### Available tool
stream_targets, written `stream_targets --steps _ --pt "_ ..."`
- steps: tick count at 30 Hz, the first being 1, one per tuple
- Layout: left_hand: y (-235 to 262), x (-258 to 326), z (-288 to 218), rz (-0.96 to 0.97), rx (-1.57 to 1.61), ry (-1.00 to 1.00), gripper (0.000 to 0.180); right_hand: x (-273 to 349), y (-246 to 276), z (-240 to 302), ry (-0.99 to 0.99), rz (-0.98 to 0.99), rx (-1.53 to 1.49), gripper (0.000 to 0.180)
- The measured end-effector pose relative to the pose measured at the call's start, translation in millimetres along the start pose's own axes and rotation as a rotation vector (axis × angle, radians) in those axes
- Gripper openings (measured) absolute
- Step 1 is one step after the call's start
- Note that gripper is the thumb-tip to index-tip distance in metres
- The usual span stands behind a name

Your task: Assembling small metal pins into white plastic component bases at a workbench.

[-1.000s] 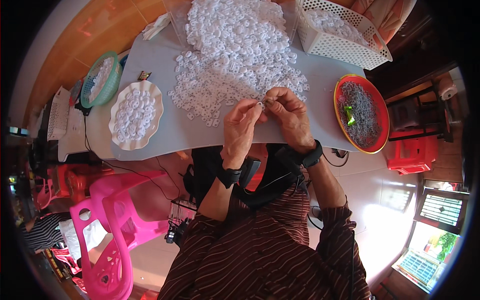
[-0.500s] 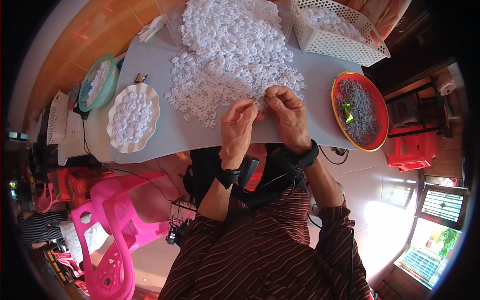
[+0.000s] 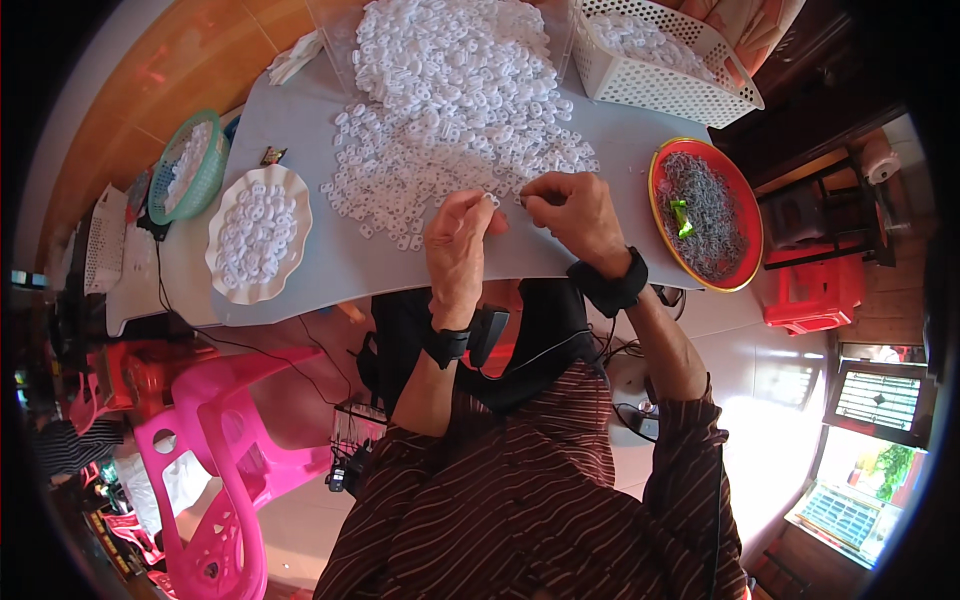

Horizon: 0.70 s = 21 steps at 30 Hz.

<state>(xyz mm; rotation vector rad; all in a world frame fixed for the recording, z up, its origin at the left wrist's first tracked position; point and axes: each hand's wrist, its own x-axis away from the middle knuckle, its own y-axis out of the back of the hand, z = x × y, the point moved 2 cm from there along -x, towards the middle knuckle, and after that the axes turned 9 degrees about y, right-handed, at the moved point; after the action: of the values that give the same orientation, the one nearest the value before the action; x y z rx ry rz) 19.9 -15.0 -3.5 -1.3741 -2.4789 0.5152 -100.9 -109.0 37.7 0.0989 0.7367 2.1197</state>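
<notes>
Far left, scalloped cream plate (image 3: 303, 212) on grey tabletop (image 3: 340, 280), loaded with white pieces. Centre: broad heap of like pieces (image 3: 450, 100), spread thin toward the person. Left hand (image 3: 458, 240), nearly closed, pinches one small white piece (image 3: 491, 199), pale and rounded, above the heap's near edge. Right hand (image 3: 578, 215), just beside: fingers curled, tips together; contents too small to tell. Far right: red tray (image 3: 738, 185), grey bits inside.
</notes>
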Motion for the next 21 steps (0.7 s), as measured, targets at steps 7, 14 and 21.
stream_targets --steps 7,14,21 --pt "-2.7 0.1 -7.0 0.019 0.103 0.099 0.010 -10.6 6.5 -5.1 0.038 0.030 0.156 0.019" --pt "0.4 -4.7 -0.5 0.031 0.117 0.006 0.009 -4.6 12.7 -4.4 -0.006 -0.100 0.107 0.018" --pt "-0.1 -2.4 -5.3 -0.009 0.111 0.057 0.011 0.9 0.6 -3.0 0.257 -0.002 0.374 0.017"
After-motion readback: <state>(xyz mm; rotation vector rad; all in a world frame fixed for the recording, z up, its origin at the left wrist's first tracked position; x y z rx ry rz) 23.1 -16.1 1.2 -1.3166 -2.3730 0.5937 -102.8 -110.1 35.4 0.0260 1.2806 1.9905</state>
